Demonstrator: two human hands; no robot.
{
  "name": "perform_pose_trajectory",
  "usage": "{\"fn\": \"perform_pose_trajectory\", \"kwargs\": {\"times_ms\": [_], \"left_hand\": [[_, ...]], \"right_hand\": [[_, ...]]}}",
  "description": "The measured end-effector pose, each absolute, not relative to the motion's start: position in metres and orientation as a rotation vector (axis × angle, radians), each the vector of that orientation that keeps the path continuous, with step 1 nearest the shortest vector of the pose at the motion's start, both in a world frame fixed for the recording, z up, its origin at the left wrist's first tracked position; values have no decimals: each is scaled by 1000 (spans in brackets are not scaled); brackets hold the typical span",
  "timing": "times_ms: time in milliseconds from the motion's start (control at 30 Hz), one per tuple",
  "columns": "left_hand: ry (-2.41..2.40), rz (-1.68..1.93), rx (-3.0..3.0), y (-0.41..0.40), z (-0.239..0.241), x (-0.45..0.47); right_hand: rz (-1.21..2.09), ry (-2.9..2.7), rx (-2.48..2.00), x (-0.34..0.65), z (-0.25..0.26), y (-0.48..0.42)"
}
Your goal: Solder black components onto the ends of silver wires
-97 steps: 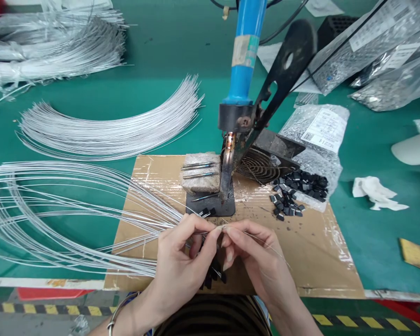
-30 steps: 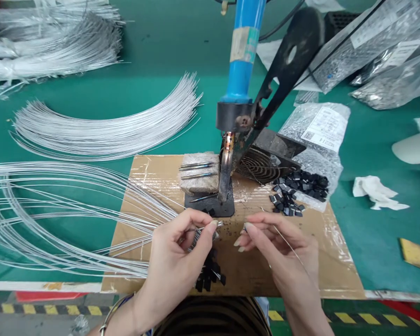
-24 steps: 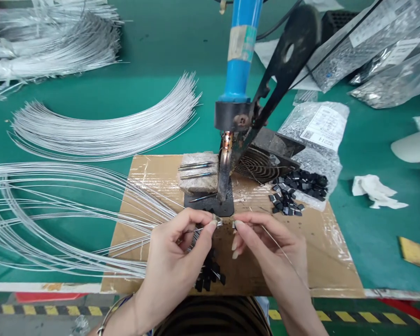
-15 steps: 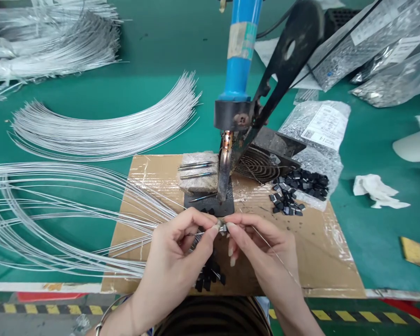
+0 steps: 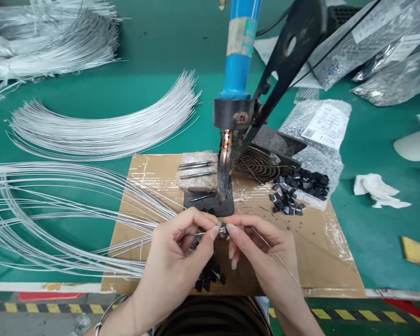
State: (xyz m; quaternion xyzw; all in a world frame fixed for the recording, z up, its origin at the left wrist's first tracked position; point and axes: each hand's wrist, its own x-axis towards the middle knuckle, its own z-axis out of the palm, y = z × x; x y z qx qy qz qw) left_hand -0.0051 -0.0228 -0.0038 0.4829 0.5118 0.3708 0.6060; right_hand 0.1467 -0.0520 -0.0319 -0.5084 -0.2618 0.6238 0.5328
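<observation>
My left hand [image 5: 176, 256] pinches the ends of several thin silver wires [image 5: 56, 219] that fan out to the left over the green table. My right hand [image 5: 262, 254] pinches a single thin wire [image 5: 279, 259] with a small dark component at its tip. The two pinches meet fingertip to fingertip above the taped cardboard sheet [image 5: 314, 252], just in front of the soldering iron tip [image 5: 223, 179]. A small pile of black components [image 5: 208, 275] lies under my left hand.
A blue-handled soldering iron [image 5: 239, 56] stands in a black holder, beside a sponge block [image 5: 199, 172] with pins. More black components [image 5: 297, 189] spill from a plastic bag [image 5: 318, 130]. Wire bundles [image 5: 101, 126] lie at left. Crumpled tissue [image 5: 379, 191] sits at right.
One second ago my hands were apart, each with its own pinch. The right hand has moved left and its fingertips now meet those of the left hand.
</observation>
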Motion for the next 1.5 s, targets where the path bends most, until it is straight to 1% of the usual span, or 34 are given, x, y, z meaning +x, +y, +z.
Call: {"fn": "perform_pose_trajectory", "kwargs": {"times_ms": [167, 400, 467, 633, 900, 1033, 1167, 1333, 1500], "left_hand": [[1177, 847, 1101, -22, -3, -5], [1184, 840, 1107, -21, -4, -4], [1196, 836, 1115, -21, -6, -4], [1302, 832, 1194, -21, -10, -4], [1377, 806, 1266, -15, -10, -4], [1392, 796, 1273, -10, -8, -3], [1402, 783, 1287, -8, -7, -5], [1421, 785, 1334, -3, -7, -4], [1410, 797, 1321, -1, -8, -3]], "right_hand": [[1457, -621, -1251, 145, -28, -51], [1442, -747, -1243, 149, -39, -53], [1381, -811, -1307, 150, -39, -55], [1082, -1062, -1427, 150, -36, -61], [1008, -1145, -1591, 151, -26, -62], [915, -1312, -1604, 159, -28, -60], [912, -1410, -1473, 165, -33, -54], [886, -1455, -1426, 167, -31, -49], [1037, -1404, -1576, 167, -24, -51]]}}
